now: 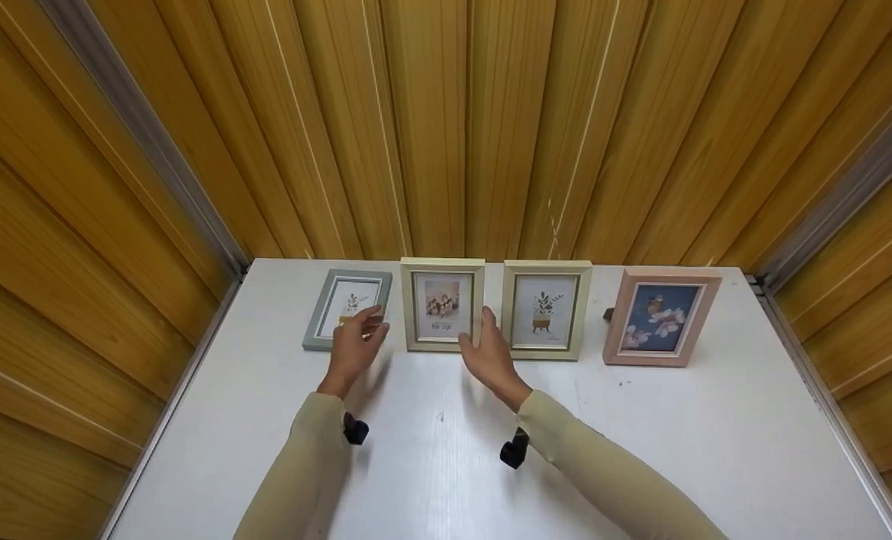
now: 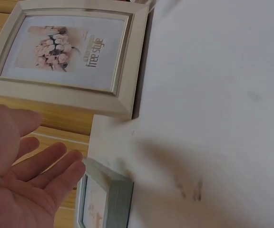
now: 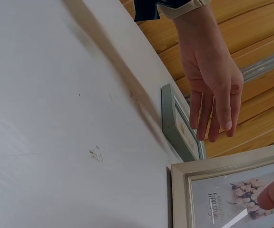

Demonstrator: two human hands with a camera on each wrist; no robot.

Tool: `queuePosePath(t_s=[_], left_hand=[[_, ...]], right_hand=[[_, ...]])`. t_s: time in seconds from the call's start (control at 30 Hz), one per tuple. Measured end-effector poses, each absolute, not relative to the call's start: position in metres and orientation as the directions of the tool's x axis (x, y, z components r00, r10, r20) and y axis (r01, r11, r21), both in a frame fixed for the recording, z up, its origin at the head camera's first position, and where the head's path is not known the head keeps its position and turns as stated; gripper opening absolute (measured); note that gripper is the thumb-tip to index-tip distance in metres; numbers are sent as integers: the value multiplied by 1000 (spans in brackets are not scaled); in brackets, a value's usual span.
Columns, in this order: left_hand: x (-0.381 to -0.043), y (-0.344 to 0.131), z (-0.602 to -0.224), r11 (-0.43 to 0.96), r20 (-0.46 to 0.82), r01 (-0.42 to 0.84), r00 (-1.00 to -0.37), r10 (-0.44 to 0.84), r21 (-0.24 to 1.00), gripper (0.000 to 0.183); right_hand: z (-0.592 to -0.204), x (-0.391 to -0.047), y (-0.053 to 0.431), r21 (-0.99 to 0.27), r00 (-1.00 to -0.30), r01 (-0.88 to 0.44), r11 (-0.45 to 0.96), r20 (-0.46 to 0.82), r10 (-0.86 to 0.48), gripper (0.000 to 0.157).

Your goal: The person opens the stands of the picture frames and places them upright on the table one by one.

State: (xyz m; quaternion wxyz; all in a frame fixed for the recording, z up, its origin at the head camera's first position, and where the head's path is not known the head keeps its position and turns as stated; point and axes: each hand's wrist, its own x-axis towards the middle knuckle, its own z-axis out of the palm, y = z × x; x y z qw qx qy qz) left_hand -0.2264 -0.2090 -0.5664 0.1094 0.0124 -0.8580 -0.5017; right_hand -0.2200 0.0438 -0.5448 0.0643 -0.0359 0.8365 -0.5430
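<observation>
Near the far left corner of the white table (image 1: pixel 430 465) in front of you, the grey-green frame (image 1: pixel 349 295) appears to lie face up, a plant print inside it. Your left hand (image 1: pixel 354 345) hangs by its right side, released – fingers relaxed, palm bare. Whether a fingertip brushes that frame cannot be told from these views. Next along the far edge stands the rose frame (image 1: pixel 442 304), cream-coloured, its print showing a bunch of flowers above the words "free style". Your right hand (image 1: pixel 491 361) is at its right side, fingers straight rather than clenched, thumb in front of the frame's lower right part; you cannot make out whether they touch. Just beyond that hand stands the plant frame (image 1: pixel 542 307), also cream, with a potted plant printed on its sheet. Farther right, near the far right corner, the pink frame (image 1: pixel 659 319) stands slightly turned, pale blossoms on blue – a dark tab (image 1: pixel 608 314) pokes out behind its left side. Beyond the far edge rises the wooden wall (image 1: pixel 430 127).
</observation>
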Motion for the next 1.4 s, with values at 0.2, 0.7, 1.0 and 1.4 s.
queuePosePath(t_s=[0.2,0.7,1.0,1.4], left_hand=[[-214,-241,-559,556,259,136,-954,-148,820,37],[-199,-298,-561,635,323,70,-900,-293,769,29],[-202,-310,-564,658,327,-1,-867,-377,753,35],[-218,-307,-579,608,131,-163,-903,-409,777,64]], right_hand=[[-537,-213,51,-923,-983,130,363,-169,-77,73],[-539,-195,12,-912,-971,-119,393,23,-240,55],[-542,-204,-28,-818,-887,-351,456,134,-442,62],[-567,-221,-81,-702,-815,-514,492,222,-535,73]])
